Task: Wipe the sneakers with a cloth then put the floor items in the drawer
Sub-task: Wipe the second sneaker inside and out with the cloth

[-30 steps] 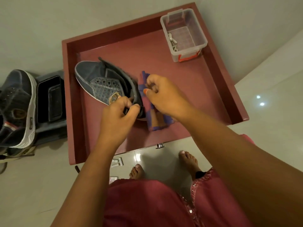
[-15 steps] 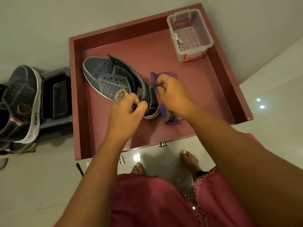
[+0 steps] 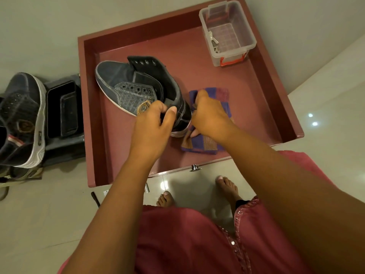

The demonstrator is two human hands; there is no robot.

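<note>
A dark grey high-top sneaker (image 3: pixel 128 84) lies on its side in the open maroon drawer (image 3: pixel 272 99), toe toward the far left. My left hand (image 3: pixel 152 123) pinches the sneaker's heel collar. My right hand (image 3: pixel 209 115) presses a folded purple and orange striped cloth (image 3: pixel 201 143) against the back of the heel. The second sneaker (image 3: pixel 21 115) sits outside the drawer at the far left, leaning on other items.
A clear plastic box (image 3: pixel 227 30) with red latches and keys inside stands in the drawer's far right corner. A black tray (image 3: pixel 63 109) lies left of the drawer. Small items (image 3: pixel 95 198) lie on the floor near my bare feet (image 3: pixel 227 186).
The cloth has opened out flatter under my right hand, which slid down along the heel. My left hand keeps its grip on the sneaker's collar.
</note>
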